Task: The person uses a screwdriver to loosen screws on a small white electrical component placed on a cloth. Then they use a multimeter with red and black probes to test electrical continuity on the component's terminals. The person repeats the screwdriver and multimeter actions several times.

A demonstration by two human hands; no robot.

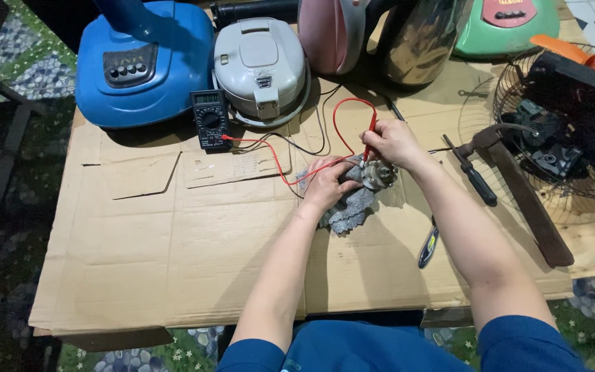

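Note:
My right hand [392, 143] pinches a red multimeter probe [369, 138] upright, its tip down on a small metal motor part [379, 176]. My left hand [326, 184] rests on a grey cloth [350, 208] beside that part; a black probe seems to lie under its fingers, though I cannot see it clearly. Red and black leads [280, 162] run back over the cardboard sheet [173, 234] to a black digital multimeter [210, 119] lying flat at the back.
A blue appliance [142, 65], a white rice cooker [262, 69], a pink item, a steel kettle [418, 38] and a green case line the back. At right lie a fan guard with motor [559, 151], a black screwdriver [473, 176], a rusty blade [525, 200] and pliers [428, 246].

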